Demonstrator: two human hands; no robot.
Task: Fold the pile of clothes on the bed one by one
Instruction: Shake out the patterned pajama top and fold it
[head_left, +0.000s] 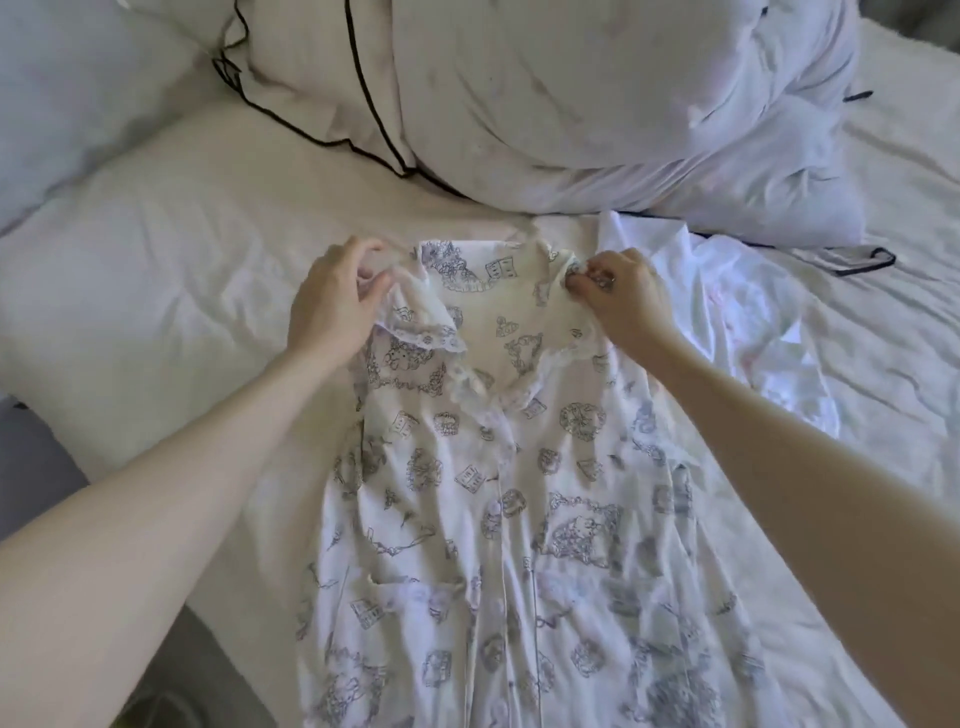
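- A printed shirt (519, 519) lies spread front-up on the white bed sheet (156, 291), its lace-edged collar (415, 332) at the far end and its hem running off the near edge of the view.
- The left hand (332, 296) is at the shirt's far left corner, at the shoulder — fingers and thumb curled and pinching the fabric beside the left collar flap, which is lifted a little off the shirt.
- The right hand (623, 296) is at the shirt's far right corner; its fingertips are bunched together and pinch a small gather of cloth at the right side of the collar.
- Both forearms reach over the shirt from the near side, one along each edge.
- A line of buttons runs down the middle of the shirt, and a patch pocket (415, 603) sits on its left half toward the near end.
- Just to the right of the shirt lies a crumpled white garment (737, 312), touching or slightly overlapping the shirt's right edge — which, I cannot tell.
- Beyond the shirt, past the collar, rests a bunched white duvet (623, 104), and left of that a pillow with black piping (311, 73).
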